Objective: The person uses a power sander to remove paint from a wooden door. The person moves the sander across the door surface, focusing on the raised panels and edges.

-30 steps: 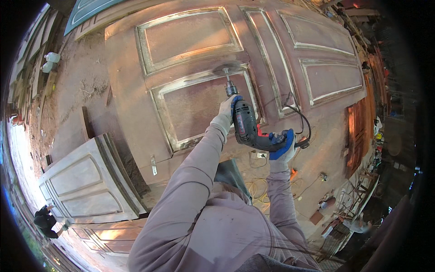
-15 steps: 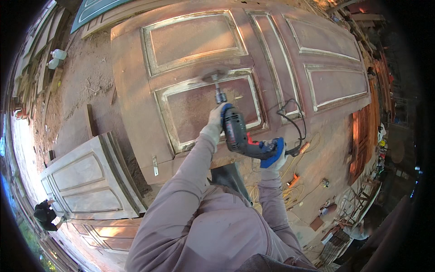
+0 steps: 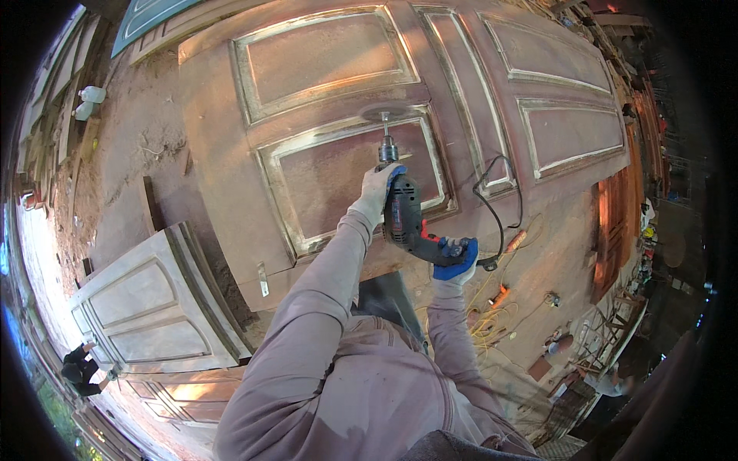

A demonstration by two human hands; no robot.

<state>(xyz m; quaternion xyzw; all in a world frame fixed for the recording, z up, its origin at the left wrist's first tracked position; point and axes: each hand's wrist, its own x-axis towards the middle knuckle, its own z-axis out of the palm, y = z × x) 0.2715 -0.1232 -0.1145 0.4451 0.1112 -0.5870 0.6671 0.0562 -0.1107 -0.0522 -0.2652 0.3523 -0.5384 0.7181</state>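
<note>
A dark power drill (image 3: 405, 209) with a red trigger area is held between my two gloved hands. My left hand (image 3: 378, 190) wraps round the front of its body, just behind the chuck. Its rear handle is gripped by my right hand (image 3: 456, 263), in a blue and white glove. A round attachment (image 3: 386, 113), blurred by spinning, sits at the drill's tip over the upper moulding of a panel. Below it lies a large brown panelled wooden door (image 3: 211, 146), its mouldings pale and worn. The drill's black cord (image 3: 520, 201) loops off to the right.
Left of me stands a stack of pale panelled doors (image 3: 165, 288), with a person (image 3: 77, 370) at its far end. White jugs (image 3: 91, 95) stand at the upper left. Yellow cable (image 3: 492, 323) and an orange tool (image 3: 500, 296) lie on the ground at right.
Both hands have shifted the drill slightly, its spinning tip moving right and farther away along the moulding. The drill now points more directly away from me.
</note>
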